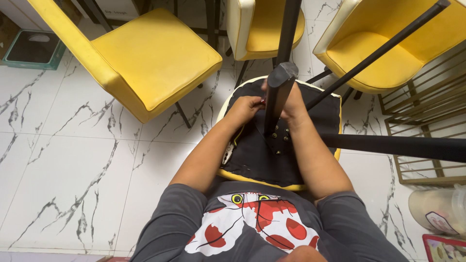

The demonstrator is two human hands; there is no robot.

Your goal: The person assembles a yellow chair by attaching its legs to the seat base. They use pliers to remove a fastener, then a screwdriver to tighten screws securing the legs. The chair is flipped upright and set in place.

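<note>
An upturned chair (252,150) rests on the person's lap. Left hand (245,106) pinches a small red tool beside the nearest leg (277,97); right hand (293,104) (fingers hidden) sits behind it. A slip could drop screws or tip the chair.

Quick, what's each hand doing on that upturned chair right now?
Left hand: closed on a small red-tipped thing, by the black chair leg.
Right hand: behind that leg; grip cannot be told.

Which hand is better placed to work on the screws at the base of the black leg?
Probably the left hand: it lies in plain view beside the leg, apparently pinching something small and red. The right hand is half hidden behind the leg, seemingly steadying it.
</note>
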